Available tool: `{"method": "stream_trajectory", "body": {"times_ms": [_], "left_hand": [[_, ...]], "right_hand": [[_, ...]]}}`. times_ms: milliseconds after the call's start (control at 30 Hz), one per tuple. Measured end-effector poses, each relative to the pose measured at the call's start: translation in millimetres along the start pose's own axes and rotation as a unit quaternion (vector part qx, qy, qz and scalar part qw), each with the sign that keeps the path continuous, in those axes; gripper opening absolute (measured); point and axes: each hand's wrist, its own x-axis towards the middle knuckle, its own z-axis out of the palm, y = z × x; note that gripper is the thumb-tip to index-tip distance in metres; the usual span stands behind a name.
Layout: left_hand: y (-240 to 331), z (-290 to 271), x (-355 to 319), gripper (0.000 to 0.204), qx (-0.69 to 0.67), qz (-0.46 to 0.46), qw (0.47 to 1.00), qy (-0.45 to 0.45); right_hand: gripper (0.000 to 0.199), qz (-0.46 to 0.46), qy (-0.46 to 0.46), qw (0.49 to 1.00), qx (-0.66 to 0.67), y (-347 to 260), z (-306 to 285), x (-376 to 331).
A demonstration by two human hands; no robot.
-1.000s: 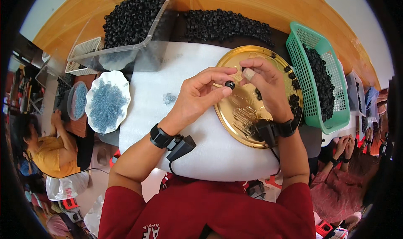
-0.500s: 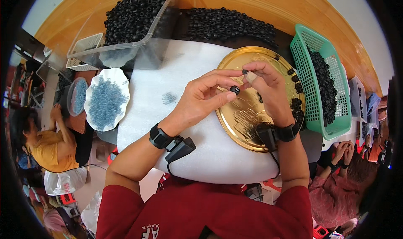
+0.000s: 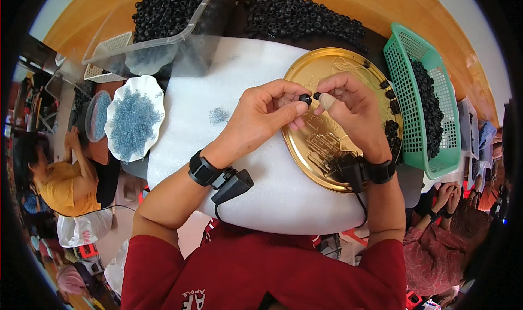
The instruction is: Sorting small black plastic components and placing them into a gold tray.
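Our forearms reach in from the near edge, angled toward each other, black wristbands on both. Our left hand is pinched, thumb and finger closed on a black bead; our right hand pinches a smaller black piece against its tan-wrapped thumb. Beneath us is a white mat. A person in yellow sits left, another in red right. A white dish stands left, a gold tray right, then a green basket; far left we see a clear tub, far centre a black heap. Between our hands, the bead sits just beside the smaller piece, above the tray's left part.
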Motion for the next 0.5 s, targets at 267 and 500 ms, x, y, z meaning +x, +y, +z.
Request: {"method": "stream_trajectory", "body": {"times_ms": [267, 500], "left_hand": [[-0.3, 0.3, -0.6, 0.025, 0.014, -0.002, 1.000, 0.010], [-0.7, 0.1, 0.3, 0.025, 0.015, 0.008, 1.000, 0.013]], "right_hand": [[0.015, -0.021, -0.014, 0.999, -0.038, 4.3, 0.8, -0.4], [0.016, -0.065, 0.001, 0.995, -0.078, 4.9, 5.6, -2.1]]}}
